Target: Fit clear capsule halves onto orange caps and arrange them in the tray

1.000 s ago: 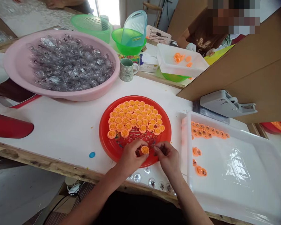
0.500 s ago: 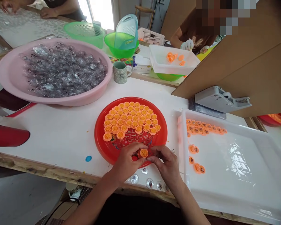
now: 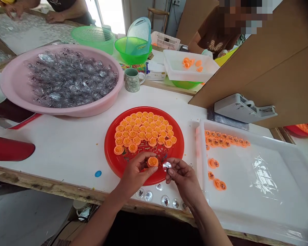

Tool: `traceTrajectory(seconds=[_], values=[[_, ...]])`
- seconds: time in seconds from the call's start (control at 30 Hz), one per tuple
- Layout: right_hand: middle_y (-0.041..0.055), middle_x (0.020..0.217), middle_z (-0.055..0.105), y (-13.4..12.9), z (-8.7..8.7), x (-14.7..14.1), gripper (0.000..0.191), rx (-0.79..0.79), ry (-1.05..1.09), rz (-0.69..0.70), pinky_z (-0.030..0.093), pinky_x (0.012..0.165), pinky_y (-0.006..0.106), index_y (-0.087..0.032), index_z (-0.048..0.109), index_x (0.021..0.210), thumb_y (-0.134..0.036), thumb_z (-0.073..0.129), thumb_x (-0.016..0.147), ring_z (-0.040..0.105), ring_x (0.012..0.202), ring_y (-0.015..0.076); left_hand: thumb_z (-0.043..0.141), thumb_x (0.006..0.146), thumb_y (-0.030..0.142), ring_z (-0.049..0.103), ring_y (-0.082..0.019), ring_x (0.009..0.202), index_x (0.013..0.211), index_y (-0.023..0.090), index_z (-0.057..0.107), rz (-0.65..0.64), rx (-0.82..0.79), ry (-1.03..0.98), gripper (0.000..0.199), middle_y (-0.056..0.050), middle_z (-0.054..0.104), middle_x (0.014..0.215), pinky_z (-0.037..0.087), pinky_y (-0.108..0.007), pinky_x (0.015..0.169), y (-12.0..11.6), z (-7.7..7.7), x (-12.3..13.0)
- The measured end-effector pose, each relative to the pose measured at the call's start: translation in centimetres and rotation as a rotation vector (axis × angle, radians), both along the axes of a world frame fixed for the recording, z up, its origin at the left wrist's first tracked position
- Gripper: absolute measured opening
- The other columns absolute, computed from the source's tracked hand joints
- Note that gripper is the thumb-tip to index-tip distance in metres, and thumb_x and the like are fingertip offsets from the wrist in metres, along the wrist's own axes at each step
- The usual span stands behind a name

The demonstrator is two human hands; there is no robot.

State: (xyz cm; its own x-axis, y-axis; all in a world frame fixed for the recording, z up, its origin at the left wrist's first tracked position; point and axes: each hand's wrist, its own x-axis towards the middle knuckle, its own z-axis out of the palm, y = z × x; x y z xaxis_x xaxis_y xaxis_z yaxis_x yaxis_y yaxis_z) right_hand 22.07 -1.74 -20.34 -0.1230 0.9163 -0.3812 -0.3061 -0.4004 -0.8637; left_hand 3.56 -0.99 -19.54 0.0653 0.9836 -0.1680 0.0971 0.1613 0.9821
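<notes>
My left hand (image 3: 136,172) grips a small round orange plastic piece (image 3: 153,162) between thumb and fingers, its face turned up, over the front of a red plate (image 3: 110,155). Just to the right, my right hand (image 3: 183,176) pinches a clear, shiny domed disc (image 3: 166,166); the two pieces are apart. Many similar orange pieces (image 3: 143,128) cover the back of the plate. Several clear domed discs (image 3: 165,200) with small printed pictures lie on the table in front of the plate, below my hands.
At right stands a white tray (image 3: 246,201) with orange pieces along its left side. A pink basin (image 3: 12,92) full of clear discs is at back left, beside a mug (image 3: 132,82). A tape dispenser (image 3: 243,108) sits by a cardboard panel (image 3: 267,68). Other people work behind.
My hands have moved apart. The orange piece in my left hand has shifted slightly left and up, and a clear disc now shows in my right fingers.
</notes>
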Motion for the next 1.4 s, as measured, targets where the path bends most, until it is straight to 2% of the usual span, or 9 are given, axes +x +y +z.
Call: traceTrajectory(seconds=[0.27,0.4,0.63,0.73,0.9,1.1,1.17,1.27,1.4], values=[[-0.0011,0.079,0.063,0.3,0.6,0.6,0.03,0.037,-0.133,0.104,0.053,0.067,0.029,-0.021,0.068,0.1,-0.033,0.077,0.073,0.061,0.065,0.0125,0.07,0.074,0.017,0.067,-0.021,0.103,0.104,0.022,0.063,-0.024,-0.159,-0.07,0.031,-0.004,0.071,0.106,0.057,-0.029,0.084,0.1,1.1,0.6],[0.0007,0.081,0.066,0.8,1.3,1.2,0.025,0.094,-0.247,0.19,0.052,0.06,0.027,-0.021,0.069,0.096,-0.03,0.075,0.073,0.062,0.066,0.0138,0.07,0.072,0.016,0.068,-0.021,0.099,0.102,0.022,0.067,-0.068,-0.192,-0.108,0.03,-0.004,0.073,0.102,0.057,-0.033,0.086,0.2,0.9,0.6],[0.0012,0.081,0.068,1.4,1.2,1.3,0.012,0.227,-0.497,0.328,0.052,0.068,0.029,-0.021,0.069,0.088,-0.018,0.064,0.078,0.064,0.076,0.0173,0.067,0.075,0.018,0.069,-0.02,0.095,0.106,0.022,0.064,-0.136,-0.259,-0.197,0.031,-0.004,0.072,0.106,0.059,-0.034,0.083,-0.3,0.5,1.2],[0.0013,0.083,0.067,1.7,1.6,0.9,0.012,0.399,-0.648,0.345,0.051,0.07,0.028,-0.021,0.068,0.083,-0.013,0.059,0.081,0.063,0.078,0.0165,0.067,0.074,0.015,0.067,-0.021,0.098,0.107,0.02,0.065,-0.119,-0.206,-0.103,0.034,-0.005,0.071,0.105,0.057,-0.034,0.086,-0.5,0.3,1.6],[0.0018,0.084,0.064,1.9,2.7,-0.1,0.029,0.68,-0.826,0.391,0.049,0.065,0.025,-0.023,0.067,0.084,-0.003,0.047,0.085,0.061,0.073,0.0146,0.063,0.077,0.014,0.067,-0.019,0.085,0.094,0.019,0.069,-0.179,-0.118,-0.013,0.018,-0.002,0.07,0.089,0.056,-0.03,0.078,-0.2,0.9,1.7],[0.0029,0.093,0.067,1.4,2.6,-0.7,0.043,0.936,-0.861,0.343,0.053,0.072,0.027,-0.027,0.065,0.106,0.003,0.041,0.086,0.062,0.084,0.0159,0.066,0.078,0.019,0.068,-0.02,0.09,0.094,0.02,0.069,-0.142,-0.216,-0.084,0.016,-0.003,0.072,0.092,0.057,-0.031,0.08,0.0,1.0,1.4],[0.0042,0.1,0.067,0.9,2.1,-0.9,0.038,0.9,-0.867,0.245,0.054,0.079,0.03,-0.027,0.063,0.11,-0.001,0.046,0.087,0.063,0.091,0.0171,0.066,0.079,0.019,0.068,-0.02,0.093,0.093,0.019,0.068,-0.112,-0.238,-0.109,0.014,-0.003,0.073,0.094,0.057,-0.031,0.082,-0.2,0.6,1.4],[0.0048,0.092,0.068,-0.3,1.0,-1.2,0.019,0.604,-0.866,0.06,0.056,0.075,0.033,-0.023,0.063,0.103,-0.016,0.062,0.085,0.065,0.083,0.0191,0.067,0.079,0.02,0.068,-0.019,0.097,0.095,0.019,0.067,-0.049,-0.176,-0.157,0.016,-0.005,0.071,0.103,0.055,-0.03,0.087,-0.4,0.2,1.5],[0.0028,0.081,0.071,-1.3,0.2,-1.3,0.01,0.315,-0.642,0.008,0.057,0.067,0.03,-0.021,0.063,0.091,-0.026,0.066,0.083,0.067,0.072,0.0182,0.065,0.081,0.019,0.066,-0.017,0.104,0.105,0.022,0.065,-0.036,-0.116,-0.194,0.025,-0.004,0.07,0.109,0.055,-0.028,0.091,-0.5,0.5,1.5]])
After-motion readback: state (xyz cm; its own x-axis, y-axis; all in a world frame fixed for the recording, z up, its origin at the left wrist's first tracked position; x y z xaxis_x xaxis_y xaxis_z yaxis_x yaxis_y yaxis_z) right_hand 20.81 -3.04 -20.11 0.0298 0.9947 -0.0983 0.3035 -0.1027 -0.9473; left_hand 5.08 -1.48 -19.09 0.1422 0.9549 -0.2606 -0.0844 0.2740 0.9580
